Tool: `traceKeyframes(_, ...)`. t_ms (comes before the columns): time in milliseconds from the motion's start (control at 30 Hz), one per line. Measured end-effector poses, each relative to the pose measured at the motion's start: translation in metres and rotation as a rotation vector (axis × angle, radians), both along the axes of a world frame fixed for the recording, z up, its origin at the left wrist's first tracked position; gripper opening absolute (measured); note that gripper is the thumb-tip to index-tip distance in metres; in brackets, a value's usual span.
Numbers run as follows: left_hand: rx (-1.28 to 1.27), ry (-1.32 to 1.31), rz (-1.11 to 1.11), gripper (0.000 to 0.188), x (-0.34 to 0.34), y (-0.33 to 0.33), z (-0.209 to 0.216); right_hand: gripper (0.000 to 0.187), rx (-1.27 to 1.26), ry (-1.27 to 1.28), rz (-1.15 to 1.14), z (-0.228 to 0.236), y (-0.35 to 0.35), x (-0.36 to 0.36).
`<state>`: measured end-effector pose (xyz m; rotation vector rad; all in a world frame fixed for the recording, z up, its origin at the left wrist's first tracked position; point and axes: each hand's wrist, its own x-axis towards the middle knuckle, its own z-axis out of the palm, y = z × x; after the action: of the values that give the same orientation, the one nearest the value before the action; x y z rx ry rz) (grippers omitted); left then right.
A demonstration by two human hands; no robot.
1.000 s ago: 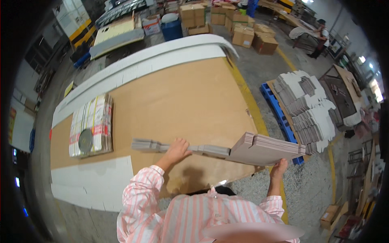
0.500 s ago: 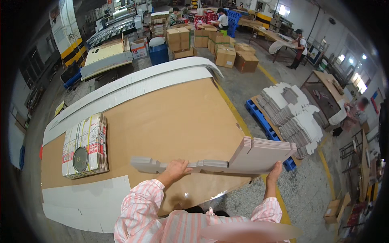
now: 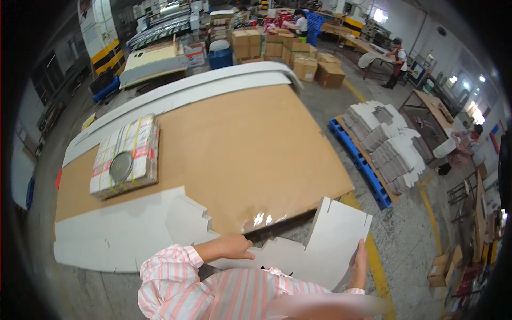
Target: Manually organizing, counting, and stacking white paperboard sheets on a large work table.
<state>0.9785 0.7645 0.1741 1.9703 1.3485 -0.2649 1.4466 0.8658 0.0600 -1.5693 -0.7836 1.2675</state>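
A large die-cut cardboard piece (image 3: 336, 237) with a stepped, slotted outline lies tilted across my front, its pale face up. In the half-second-old view it shows as a stack of several layers. My left hand (image 3: 233, 247) is closed over its notched far edge, fingertips on the board. My right hand (image 3: 360, 264) grips the right-hand edge, fingers on the outside and thumb partly hidden. The stack's left end rests over the near side of a brown board-topped table (image 3: 240, 144), beside a white sheet (image 3: 117, 232). Its near edge is hidden by my body.
A strapped cardboard bundle (image 3: 136, 144) with a round dark lid (image 3: 121, 166) sits on the table's left. Long white strips (image 3: 181, 104) line the far side. To the right, a blue pallet (image 3: 360, 162) carries stacked die-cut cardboard (image 3: 392, 146). Cartons (image 3: 305, 68) and co-workers are farther back.
The cardboard stack has come off the table's near right edge toward my body and tipped, so its broad face shows instead of its layered edges. Both hands moved nearer with it.
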Motion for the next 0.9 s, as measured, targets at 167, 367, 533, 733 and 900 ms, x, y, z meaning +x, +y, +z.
traceKeyframes(167,0.112,0.008,0.032,0.051,-0.007,-0.099,0.009,0.057,-0.011,0.048,0.102,0.016,-0.045,-0.017)
traceKeyframes(367,0.165,-0.079,0.395,0.044,-0.035,-0.213,0.020,0.062,-0.138,-0.038,0.288,0.049,-0.056,-0.095)
traceKeyframes(533,0.244,-0.061,0.572,0.039,-0.077,-0.290,0.018,0.062,-0.133,-0.161,0.508,0.067,-0.067,-0.198)
traceKeyframes(733,0.158,-0.076,0.726,0.039,-0.153,-0.357,0.010,0.058,-0.149,-0.180,0.691,0.066,-0.096,-0.313)
traceKeyframes(900,0.133,-0.065,0.710,0.041,-0.245,-0.404,-0.011,0.061,-0.149,-0.255,0.725,0.061,-0.143,-0.432)
